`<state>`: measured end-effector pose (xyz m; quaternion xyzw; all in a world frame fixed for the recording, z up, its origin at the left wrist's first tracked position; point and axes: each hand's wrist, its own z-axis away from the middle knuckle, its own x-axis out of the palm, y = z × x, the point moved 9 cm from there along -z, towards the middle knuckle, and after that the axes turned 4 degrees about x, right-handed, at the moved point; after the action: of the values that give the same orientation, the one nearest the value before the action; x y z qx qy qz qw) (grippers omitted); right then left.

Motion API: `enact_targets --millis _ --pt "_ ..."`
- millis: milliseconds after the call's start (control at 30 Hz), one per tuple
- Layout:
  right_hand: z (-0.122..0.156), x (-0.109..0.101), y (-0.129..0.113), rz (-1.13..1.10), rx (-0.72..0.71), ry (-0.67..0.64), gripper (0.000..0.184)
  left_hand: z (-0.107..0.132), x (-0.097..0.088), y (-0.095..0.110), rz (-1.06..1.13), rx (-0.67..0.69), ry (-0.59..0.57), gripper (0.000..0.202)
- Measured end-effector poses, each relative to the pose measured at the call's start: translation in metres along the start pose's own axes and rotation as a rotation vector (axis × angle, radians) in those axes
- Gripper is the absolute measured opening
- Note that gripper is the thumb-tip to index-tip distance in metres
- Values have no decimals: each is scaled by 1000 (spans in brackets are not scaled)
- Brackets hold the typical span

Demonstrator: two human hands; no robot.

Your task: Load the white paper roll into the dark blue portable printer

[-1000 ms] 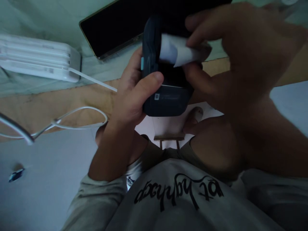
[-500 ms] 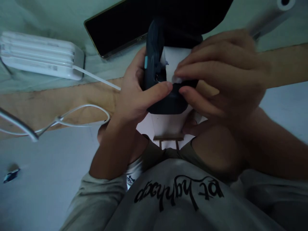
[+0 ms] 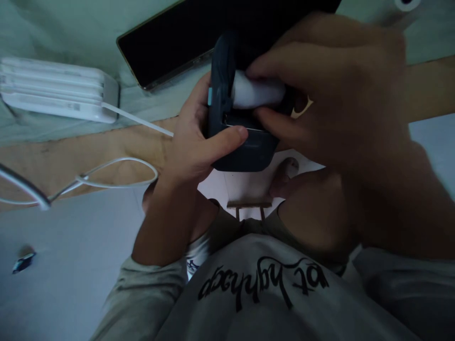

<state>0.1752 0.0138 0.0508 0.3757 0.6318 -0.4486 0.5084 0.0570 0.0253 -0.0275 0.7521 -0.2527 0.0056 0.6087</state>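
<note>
My left hand (image 3: 194, 135) is wrapped round the left side of a dark blue handheld label printer (image 3: 245, 151), its thumb lying across the front edge. The printer's compartment faces up, and a white paper roll (image 3: 258, 92) sits partly inside it. My right hand (image 3: 330, 90) grips the roll, with the fingers on its far side and the thumb on its near side. Those fingers are slightly blurred, and they cover the printer's right part. Beyond the printer lies a black phone-like slab (image 3: 170, 47), partly hidden by the right hand.
A white power bank (image 3: 60, 90) lies at the left on the pale green tabletop, with a white cable (image 3: 138, 118) running from it. More white cable (image 3: 121, 173) loops over the wooden table edge (image 3: 35, 154). Another white roll (image 3: 407, 4) stands at the far right.
The loose paper end no longer lies over the printer's front; the rounded roll now shows in the compartment. My right hand has shifted away from me and slightly left, onto the roll.
</note>
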Motion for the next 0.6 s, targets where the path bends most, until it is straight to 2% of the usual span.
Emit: enact_targets --millis 100,200,300,400,500,600 --pt "-4 4 1 58 115 -95 36 -1 -1 -2 -6 -27 21 52" --pt "-4 5 3 104 171 -140 37 -1 1 -2 10 -27 3 44" --pt "-5 2 3 75 143 -105 39 0 5 2 52 14 -42 45" --pt "-4 0 2 29 106 -50 40 1 5 5 58 26 -32 47" --pt "-1 1 7 53 145 -15 42 2 1 4 28 -26 32 43" --pt "3 -5 5 37 101 52 41 1 4 3 42 -47 9 41"
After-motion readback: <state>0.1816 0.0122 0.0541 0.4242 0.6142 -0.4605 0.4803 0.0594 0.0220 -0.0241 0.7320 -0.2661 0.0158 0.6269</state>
